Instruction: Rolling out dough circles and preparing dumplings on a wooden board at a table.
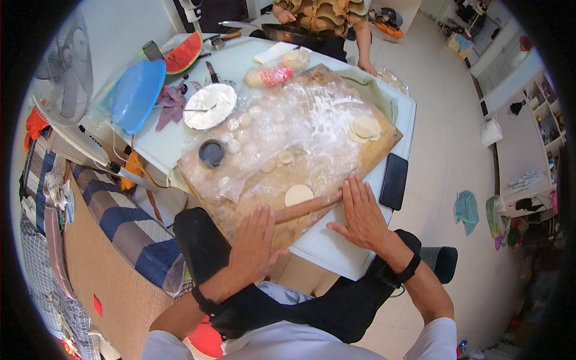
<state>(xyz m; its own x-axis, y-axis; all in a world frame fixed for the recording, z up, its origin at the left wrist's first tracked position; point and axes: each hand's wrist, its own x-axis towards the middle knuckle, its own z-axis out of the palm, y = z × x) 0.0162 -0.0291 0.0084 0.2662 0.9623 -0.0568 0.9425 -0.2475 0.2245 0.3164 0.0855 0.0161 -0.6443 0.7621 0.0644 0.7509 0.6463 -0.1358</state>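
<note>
A wooden rolling pin (309,207) lies across the near edge of a floury wooden board (387,137). My left hand (252,243) rests flat over its left end, fingers stretched out. Over the right end lies my right hand (362,215), palm down with straight fingers and the thumb apart. A round, flat dough wrapper (299,195) sits just beyond the pin, touching or nearly touching it. Several rolled wrappers (365,128) are stacked at the board's right. Clear plastic film (258,141) covers small dough pieces on the board's left and middle.
A dark cup (211,153) stands on the film. A plate of white flour (210,107), a blue basin (138,96) and cut watermelon (183,53) are behind. A black phone (393,182) lies right of the board. Across the table sits another person (324,15) near a pan (291,34).
</note>
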